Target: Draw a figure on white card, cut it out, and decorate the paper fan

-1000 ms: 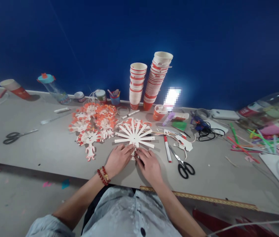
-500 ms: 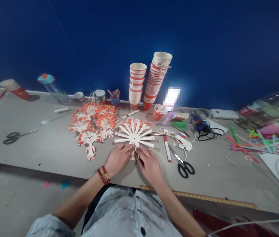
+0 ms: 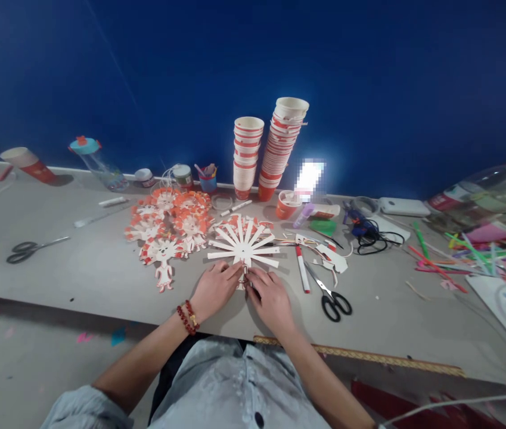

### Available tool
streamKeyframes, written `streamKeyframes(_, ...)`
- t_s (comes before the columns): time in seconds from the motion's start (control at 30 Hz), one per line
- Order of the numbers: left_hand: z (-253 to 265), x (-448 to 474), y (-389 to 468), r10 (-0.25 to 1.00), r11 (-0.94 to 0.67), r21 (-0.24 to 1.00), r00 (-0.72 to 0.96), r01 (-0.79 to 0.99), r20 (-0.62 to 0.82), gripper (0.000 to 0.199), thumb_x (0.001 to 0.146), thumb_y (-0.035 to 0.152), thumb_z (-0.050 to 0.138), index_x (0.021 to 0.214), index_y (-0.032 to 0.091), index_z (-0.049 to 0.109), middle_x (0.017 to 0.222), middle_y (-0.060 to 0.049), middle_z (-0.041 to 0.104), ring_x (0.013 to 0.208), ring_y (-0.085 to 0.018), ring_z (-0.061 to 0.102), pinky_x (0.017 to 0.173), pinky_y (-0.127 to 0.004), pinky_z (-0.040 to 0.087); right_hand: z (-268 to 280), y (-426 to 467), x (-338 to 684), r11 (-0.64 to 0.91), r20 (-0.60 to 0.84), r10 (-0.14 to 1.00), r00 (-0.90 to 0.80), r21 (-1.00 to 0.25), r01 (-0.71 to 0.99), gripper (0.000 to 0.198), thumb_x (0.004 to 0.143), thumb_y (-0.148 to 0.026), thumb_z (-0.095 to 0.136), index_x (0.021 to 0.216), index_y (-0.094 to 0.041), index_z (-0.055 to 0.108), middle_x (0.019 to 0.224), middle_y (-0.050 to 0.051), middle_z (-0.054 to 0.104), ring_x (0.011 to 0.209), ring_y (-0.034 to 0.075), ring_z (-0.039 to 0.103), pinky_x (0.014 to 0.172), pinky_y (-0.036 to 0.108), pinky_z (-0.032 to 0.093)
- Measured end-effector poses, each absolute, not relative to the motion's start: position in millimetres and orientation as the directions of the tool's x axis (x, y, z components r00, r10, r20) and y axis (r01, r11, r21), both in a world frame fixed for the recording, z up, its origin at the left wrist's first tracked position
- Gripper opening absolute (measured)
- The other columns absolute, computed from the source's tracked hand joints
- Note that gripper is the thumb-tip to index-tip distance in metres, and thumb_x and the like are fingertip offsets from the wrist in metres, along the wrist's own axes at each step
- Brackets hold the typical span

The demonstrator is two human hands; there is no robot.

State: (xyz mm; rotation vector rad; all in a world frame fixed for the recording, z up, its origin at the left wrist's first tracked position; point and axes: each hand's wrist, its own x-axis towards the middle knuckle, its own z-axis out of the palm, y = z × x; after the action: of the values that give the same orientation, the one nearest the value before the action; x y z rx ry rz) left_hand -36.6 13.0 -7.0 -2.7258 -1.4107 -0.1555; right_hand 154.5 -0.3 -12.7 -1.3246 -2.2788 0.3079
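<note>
A white paper cutout [image 3: 242,250] with strips fanned out like rays lies on the table in front of me. Its lower part, with a dark drawn outline, sits between my fingertips. My left hand [image 3: 217,287] has its bent fingers on the left edge of that part. From the right, my right hand [image 3: 271,298] pinches the same part, thumb below and fingers above. The fingers partly cover the outline. Left of it lie several finished-looking orange and white paper figures [image 3: 164,253]. A red and white marker [image 3: 302,269] and black-handled scissors [image 3: 331,298] rest to the right.
Two tall stacks of paper cups [image 3: 248,158] stand by the blue wall, beside a cut cup [image 3: 287,205]. Second scissors [image 3: 27,250] and a water bottle [image 3: 101,164] are leftward. Paper scraps [image 3: 331,257], a cable bundle [image 3: 369,235] and colourful straws [image 3: 440,268] lie rightward.
The view has shifted very slightly. Both hands stay in the same place on the paper cutout, and nothing on the table has visibly moved.
</note>
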Motion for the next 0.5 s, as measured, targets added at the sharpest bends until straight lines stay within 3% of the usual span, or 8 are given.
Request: streamKeyframes(0.5,-5.1,-35.2,12.6,0.800,-0.593,-0.013,0.591,0.805,0.106,0.040,0.095,0.017,0.048,0.135,0.018,0.050,0.143,-0.008,0.052,0.101,-0.024,0.053,0.085,-0.038,0.046,-13.2,-2.3,154.4,0.500,0.285,0.865,-0.414,-0.405,0.766,0.024,0.095,-0.015,0.053,0.113,-0.019,0.067,0.124,0.008,0.066,0.099,0.027,0.057,0.087,0.041,0.050)
